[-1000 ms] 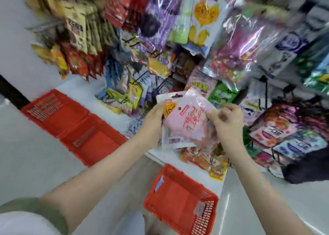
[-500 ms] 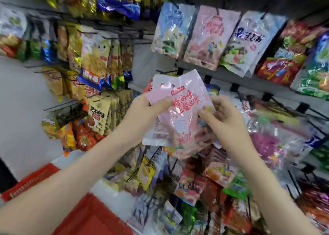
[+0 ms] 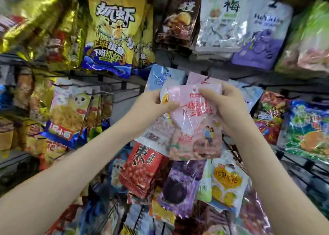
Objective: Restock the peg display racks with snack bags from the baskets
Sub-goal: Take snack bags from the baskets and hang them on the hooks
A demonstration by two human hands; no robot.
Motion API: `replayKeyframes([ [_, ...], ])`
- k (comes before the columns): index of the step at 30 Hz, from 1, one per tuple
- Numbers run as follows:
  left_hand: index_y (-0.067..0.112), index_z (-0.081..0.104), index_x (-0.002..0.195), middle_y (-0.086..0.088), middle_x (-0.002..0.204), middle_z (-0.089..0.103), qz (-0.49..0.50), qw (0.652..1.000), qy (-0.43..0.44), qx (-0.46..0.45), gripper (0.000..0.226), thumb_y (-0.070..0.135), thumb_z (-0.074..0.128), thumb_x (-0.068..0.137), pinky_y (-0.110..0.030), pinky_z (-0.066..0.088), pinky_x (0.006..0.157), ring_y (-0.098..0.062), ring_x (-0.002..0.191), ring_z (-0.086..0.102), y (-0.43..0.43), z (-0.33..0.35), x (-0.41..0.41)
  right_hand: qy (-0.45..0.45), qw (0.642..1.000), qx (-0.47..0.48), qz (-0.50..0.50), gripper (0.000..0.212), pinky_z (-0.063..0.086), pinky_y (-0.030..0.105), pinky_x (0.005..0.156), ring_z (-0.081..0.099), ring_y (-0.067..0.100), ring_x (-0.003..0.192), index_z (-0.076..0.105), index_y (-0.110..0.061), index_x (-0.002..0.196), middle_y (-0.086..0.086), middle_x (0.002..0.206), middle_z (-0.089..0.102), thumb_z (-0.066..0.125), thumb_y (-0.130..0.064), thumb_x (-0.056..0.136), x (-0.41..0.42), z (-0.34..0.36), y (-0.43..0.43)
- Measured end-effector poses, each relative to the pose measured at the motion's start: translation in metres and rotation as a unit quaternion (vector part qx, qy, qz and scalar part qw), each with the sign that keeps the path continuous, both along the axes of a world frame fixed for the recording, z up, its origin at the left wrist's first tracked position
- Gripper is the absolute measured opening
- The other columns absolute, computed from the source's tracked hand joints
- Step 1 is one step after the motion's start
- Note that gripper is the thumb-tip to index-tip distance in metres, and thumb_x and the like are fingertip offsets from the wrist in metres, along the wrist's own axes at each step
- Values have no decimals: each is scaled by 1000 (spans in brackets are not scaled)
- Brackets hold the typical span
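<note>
A: Nearest us, our left hand (image 3: 156, 103) grips the left edge of the pink bag (image 3: 195, 128), thumb across the front and fingers behind; a second bag (image 3: 153, 133), white with a barcode, is caught in the same grip, just behind the pink one

B: And our right hand (image 3: 226, 108) pinches the top strip, thumb just beside the hang hole (image 3: 195, 90); so both our hands are closed on it, and it hangs upright in the air before the rack, not yet on anything

A: How do we judge it will handle?

B: Light and soft, we'd say; the film is glossy and creased, so probably slippery, and whatever fills the lower half might crush under a hard squeeze; the flat sealed strip at the top looks the stiffest part, so we should hold there, either side of the hole, leaving the hole itself free

A: Just beyond it a matching pink bag (image 3: 193, 78) hangs on a black peg (image 3: 208, 77), a blue bag (image 3: 163, 76) to its left; that peg seems our target

B: Agreed; farther up hangs a yellow bag (image 3: 115, 30), well apart from our hands
</note>
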State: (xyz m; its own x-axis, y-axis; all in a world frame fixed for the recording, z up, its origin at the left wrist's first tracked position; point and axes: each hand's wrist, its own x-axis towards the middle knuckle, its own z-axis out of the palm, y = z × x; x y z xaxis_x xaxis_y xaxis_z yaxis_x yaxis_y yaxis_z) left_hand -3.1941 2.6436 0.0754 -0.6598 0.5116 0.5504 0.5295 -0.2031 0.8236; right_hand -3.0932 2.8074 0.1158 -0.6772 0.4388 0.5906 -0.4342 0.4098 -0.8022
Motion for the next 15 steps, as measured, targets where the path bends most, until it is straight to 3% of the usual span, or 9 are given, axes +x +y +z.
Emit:
replayKeyframes([
  [2,4,72,97,-3,94,74,25,1000,-6,-4,30,32,68,87,-40,51,83,-24,89,69,4,-1,-14,20,999,-44,-16,5,53,42,71,68,25,70,67,-12,82,11,77,71,72,-12,81,-3,4,16],
  [5,-6,64,96,-11,79,59,68,994,-71,41,70,62,64,79,-31,35,56,-19,59,50,5,3,-30,67,993,-78,-65,11,47,45,72,60,28,77,59,-12,78,14,80,62,68,-9,84,-10,18,38],
  [7,-4,63,88,-13,72,45,100,988,-88,79,59,55,59,87,-23,20,44,-12,44,29,3,8,-36,86,991,-69,-82,12,51,49,74,61,30,80,58,-12,80,16,84,62,70,-13,82,-18,27,48],
  [10,19,54,90,-13,66,26,123,984,-77,106,30,49,56,91,-21,14,39,-9,39,15,2,15,-37,82,989,-49,-114,18,53,48,72,62,27,76,55,-14,77,13,80,62,72,-20,79,-35,32,59],
  [11,18,54,87,-13,63,27,116,983,-78,115,30,47,56,92,-21,15,40,-9,38,16,3,14,-38,76,989,-42,-120,20,52,47,70,60,26,73,54,-14,77,12,78,60,72,-23,77,-40,31,60],
  [13,8,64,82,-17,63,47,91,981,-107,133,38,44,57,93,-24,22,45,-12,42,28,5,10,-39,61,988,-25,-142,24,51,46,66,59,26,70,55,-12,79,15,76,60,72,-28,74,-49,26,62],
  [15,17,74,88,-17,73,63,74,981,-108,141,30,43,59,92,-31,27,53,-18,51,38,6,7,-40,49,982,-10,-181,32,53,50,69,63,34,72,55,-11,78,22,81,64,71,-36,69,-57,20,66],
])
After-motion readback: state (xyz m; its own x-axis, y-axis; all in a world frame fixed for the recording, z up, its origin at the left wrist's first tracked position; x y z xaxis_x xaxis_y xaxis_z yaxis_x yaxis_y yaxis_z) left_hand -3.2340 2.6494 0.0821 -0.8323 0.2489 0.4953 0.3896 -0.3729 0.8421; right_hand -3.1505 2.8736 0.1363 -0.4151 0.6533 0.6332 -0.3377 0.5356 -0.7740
